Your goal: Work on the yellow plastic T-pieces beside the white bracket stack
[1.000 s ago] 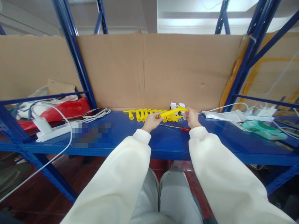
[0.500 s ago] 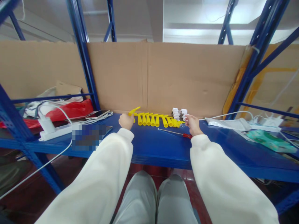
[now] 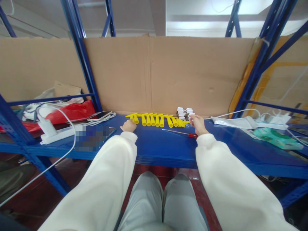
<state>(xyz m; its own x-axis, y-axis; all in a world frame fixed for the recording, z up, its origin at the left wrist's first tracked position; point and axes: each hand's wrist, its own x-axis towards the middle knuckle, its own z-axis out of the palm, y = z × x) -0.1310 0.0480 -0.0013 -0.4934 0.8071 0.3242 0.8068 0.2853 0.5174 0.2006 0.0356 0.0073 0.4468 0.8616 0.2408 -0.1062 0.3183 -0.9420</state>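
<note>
Head view. My left hand is at the left end of the row, on the leftmost yellow tube part; fingers look curled in, my hand covers its near end, can't tell if they're gripping it. The part sits on the blue shelf, just left of the other yellow tube parts, which lie side by side toward the back, bunched tighter at the right end.

My right hand is at the right edge of the stack of white-and-black pieces; thumb and fingers narrow, too small to tell if anything's pinched. Stack is right behind the row's right end. Screwdriver lies in front of the row, tip to the left, red handle just by my right cuff.

Left side of shelf: white power strip, red bag, phone. Right side: green soft pack. Cardboard sheet stands behind the lot.
</note>
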